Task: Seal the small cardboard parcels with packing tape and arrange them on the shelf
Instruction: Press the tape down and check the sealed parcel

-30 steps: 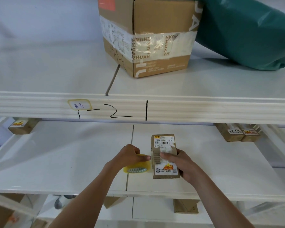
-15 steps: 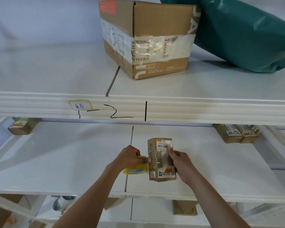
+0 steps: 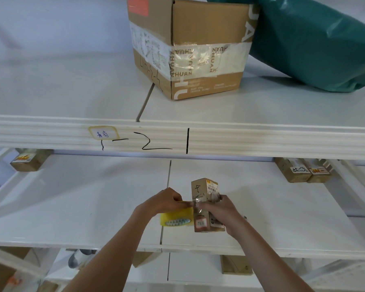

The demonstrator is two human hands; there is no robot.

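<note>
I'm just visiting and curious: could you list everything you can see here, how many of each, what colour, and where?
Large cardboard box: one, brown with pale printed tape, top shelf, centre.
Plastic bag: one, green, top shelf, right, against the large box.
Shelf label: one, white with yellow edge, on the top shelf's front rail.
Small parcels at the back: one at left, two at right, brown, middle shelf.
Held parcel: one, brown, over the middle shelf.
Tape dispenser: one, yellow, just left of the held parcel.
Hands: left hand grips the dispenser; right hand grips the parcel.
</note>
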